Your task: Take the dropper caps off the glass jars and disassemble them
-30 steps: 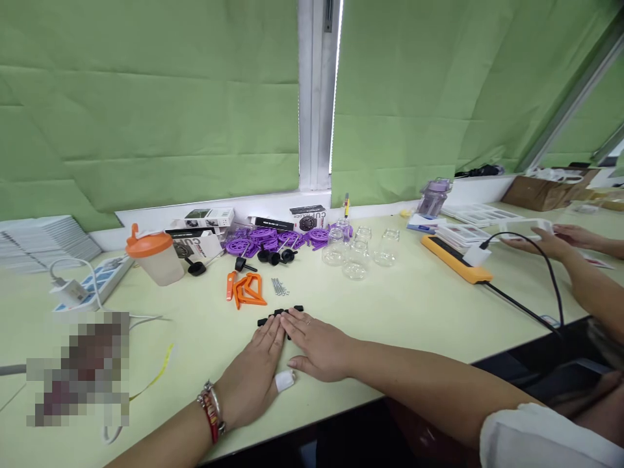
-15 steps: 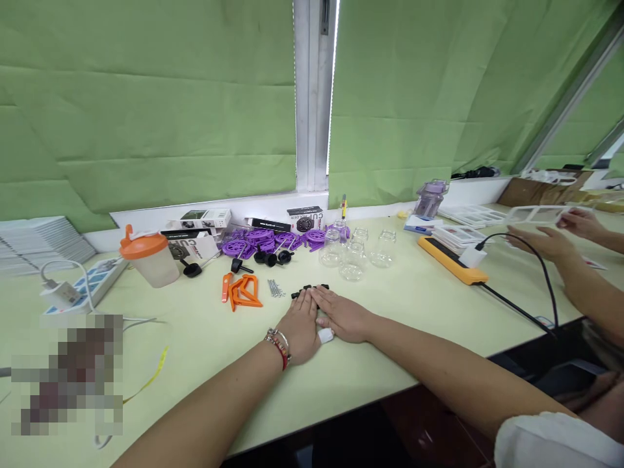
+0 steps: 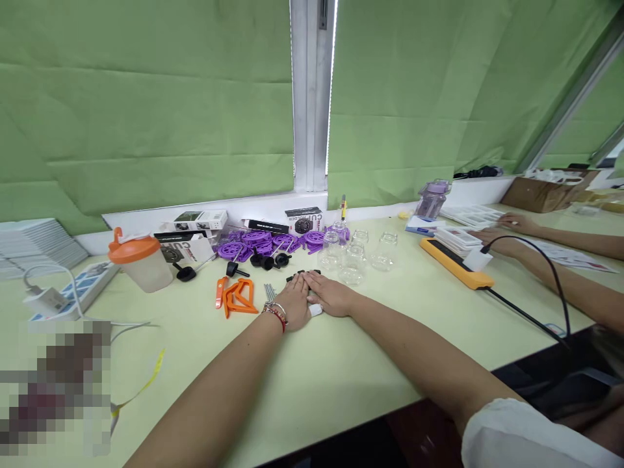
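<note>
My left hand [image 3: 294,304] and my right hand [image 3: 330,296] lie flat on the table, side by side, fingers stretched forward and fingertips meeting. They rest over small black pieces [image 3: 290,279], whose edges show past the fingertips; the rest is hidden. White wrapping [image 3: 316,310] covers a thumb tip between the hands. Just left of my left hand are several metal screws [image 3: 269,292], partly covered by it. Orange plastic brackets [image 3: 240,299] lie further left. Beyond my fingers are black cup-shaped parts with stems [image 3: 266,262], and several clear jars [image 3: 351,272] stand to the right.
Purple plastic parts [image 3: 258,242] and cup holder boxes [image 3: 305,222] line the back. An orange-lidded shaker [image 3: 141,263] and a power strip [image 3: 92,292] stand left. Right are an orange power strip [image 3: 453,263], a purple bottle [image 3: 431,200] and a co-worker's hands [image 3: 497,240] by white frames.
Both my hands, still flat and together, have slid forward with the black pieces beneath them. The co-worker's hands have lowered a white frame toward the stack on the right.
</note>
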### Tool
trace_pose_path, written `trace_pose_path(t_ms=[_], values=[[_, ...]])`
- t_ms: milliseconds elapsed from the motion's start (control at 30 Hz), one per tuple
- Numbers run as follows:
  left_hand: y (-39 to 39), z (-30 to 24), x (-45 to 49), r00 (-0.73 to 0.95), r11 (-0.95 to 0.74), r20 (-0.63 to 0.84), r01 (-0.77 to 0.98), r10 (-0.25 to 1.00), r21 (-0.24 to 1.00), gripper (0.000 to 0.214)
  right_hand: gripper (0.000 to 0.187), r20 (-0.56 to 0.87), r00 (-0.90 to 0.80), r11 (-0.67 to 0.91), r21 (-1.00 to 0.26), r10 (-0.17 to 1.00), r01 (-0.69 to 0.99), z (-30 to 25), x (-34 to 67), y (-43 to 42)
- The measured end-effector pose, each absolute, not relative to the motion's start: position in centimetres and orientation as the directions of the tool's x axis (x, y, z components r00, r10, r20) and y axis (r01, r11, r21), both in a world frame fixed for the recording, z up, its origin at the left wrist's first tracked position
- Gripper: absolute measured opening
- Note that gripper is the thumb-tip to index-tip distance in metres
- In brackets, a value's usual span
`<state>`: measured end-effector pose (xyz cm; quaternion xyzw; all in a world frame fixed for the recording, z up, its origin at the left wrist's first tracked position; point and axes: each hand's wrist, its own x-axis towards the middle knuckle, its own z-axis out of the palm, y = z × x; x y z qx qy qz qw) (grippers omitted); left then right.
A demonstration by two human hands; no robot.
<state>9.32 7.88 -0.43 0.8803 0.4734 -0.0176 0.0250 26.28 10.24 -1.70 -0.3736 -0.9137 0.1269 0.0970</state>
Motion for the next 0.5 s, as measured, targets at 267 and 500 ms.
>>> trace_pose_path(t_ms=[267, 500], values=[[7.82, -0.65, 9.34, 0.545, -0.545, -0.050, 0.838, 0.837, 0.018, 0.080, 0.072, 0.109, -0.714, 0.703, -0.330, 0.691, 0.630, -2.16, 26.36, 10.63], [7.77, -1.27, 9.01, 0.548, -0.548, -0.009, 0.836, 0.836, 0.037, 0.078, 0.072, 0.130, -0.716, 0.714, -0.310, 0.686, 0.628, -2.45, 26.36, 10.64]])
